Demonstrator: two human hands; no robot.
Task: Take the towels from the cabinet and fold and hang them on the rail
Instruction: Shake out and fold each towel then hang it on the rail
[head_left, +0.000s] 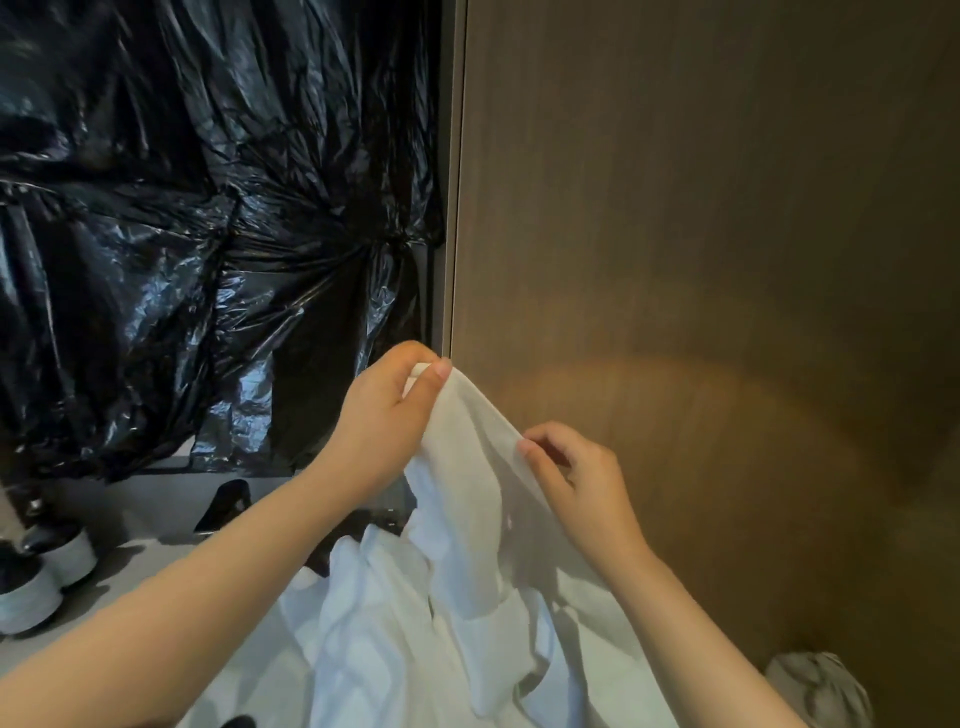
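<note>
A large white towel (467, 545) hangs crumpled in front of me, its lower part spread in folds over the grey counter. My left hand (387, 410) is raised and pinches the towel's top corner between thumb and fingers. My right hand (576, 478) is a little lower and to the right, pinching the towel's upper edge with thumb and forefinger. No rail is in view.
A brown wooden cabinet panel (701, 234) fills the right half. Black plastic sheeting (182, 208) covers the wall at left. On the grey counter (156, 519) stand two white-rimmed cups (47, 577) and a dark object (223, 501). A grey crumpled cloth (821, 686) lies at bottom right.
</note>
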